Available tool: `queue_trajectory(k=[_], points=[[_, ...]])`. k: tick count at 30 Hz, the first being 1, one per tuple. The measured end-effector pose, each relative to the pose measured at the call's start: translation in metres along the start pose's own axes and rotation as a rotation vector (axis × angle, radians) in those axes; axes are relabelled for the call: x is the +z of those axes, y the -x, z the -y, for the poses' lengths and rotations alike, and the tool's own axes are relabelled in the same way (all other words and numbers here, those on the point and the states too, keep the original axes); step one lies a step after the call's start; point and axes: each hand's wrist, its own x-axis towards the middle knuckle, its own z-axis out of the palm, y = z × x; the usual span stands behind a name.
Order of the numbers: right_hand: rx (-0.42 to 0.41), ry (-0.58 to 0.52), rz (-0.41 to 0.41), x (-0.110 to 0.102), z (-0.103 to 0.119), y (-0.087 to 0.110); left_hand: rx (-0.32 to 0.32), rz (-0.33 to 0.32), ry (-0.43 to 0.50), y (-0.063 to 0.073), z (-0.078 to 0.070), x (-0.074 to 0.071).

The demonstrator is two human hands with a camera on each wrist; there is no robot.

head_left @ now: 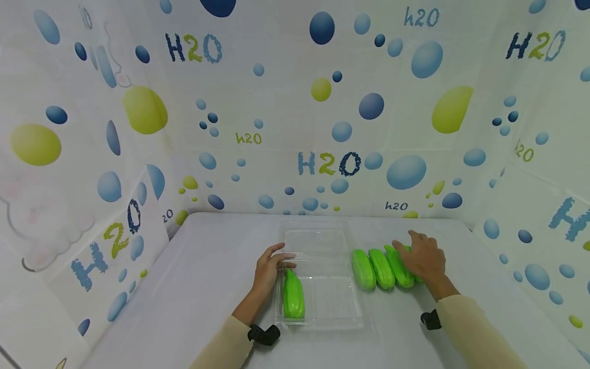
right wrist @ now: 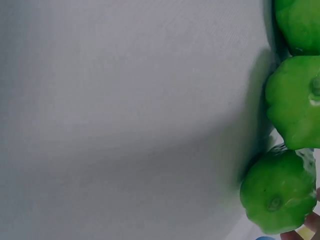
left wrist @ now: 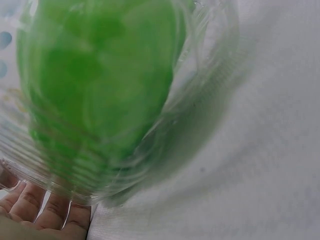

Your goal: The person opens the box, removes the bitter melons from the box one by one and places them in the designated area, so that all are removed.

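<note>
A clear plastic clamshell box point(head_left: 329, 302) lies with its lid folded back on the white table. My left hand point(head_left: 266, 269) grips its left side near the hinge; in the left wrist view its fingers point(left wrist: 52, 212) show beyond the clear wall. Inside, along the left wall, lies one green ridged vegetable point(head_left: 293, 296), like a short cucumber. Several similar green vegetables point(head_left: 364, 270) lie side by side right of the box. Over the rightmost one point(right wrist: 277, 195) is my right hand point(head_left: 425, 258), thumb spread leftward and fingertips beside its far end. The hand hides most of that vegetable.
Behind the table hangs a white curtain point(head_left: 276, 102) with blue and green dots and H2O lettering, also along both sides. The box's open lid point(head_left: 315, 243) extends toward the table's back edge. Each wrist carries a black camera point(head_left: 264, 334).
</note>
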Motion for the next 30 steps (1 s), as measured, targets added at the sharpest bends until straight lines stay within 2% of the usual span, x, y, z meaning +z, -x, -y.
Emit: queue_trajectory(k=[6, 10, 16, 25, 30], points=[[-0.067, -0.007, -0.139, 0.002, 0.003, -0.004, -0.008, -0.002, -0.002, 0.000, -0.001, 0.001], [-0.110, -0.041, -0.172, 0.001, 0.009, -0.007, -0.006, -0.004, -0.005, 0.000, -0.002, 0.002], [-0.114, -0.079, -0.156, -0.005, 0.027, -0.008, -0.007, 0.004, 0.019, 0.000, 0.000, 0.000], [-0.081, -0.222, -0.114, -0.009, 0.057, -0.005, -0.009, 0.005, 0.012, 0.001, -0.002, 0.000], [-0.126, -0.279, -0.070, -0.006, 0.082, -0.002, -0.011, 0.004, 0.023, 0.000, 0.000, 0.000]])
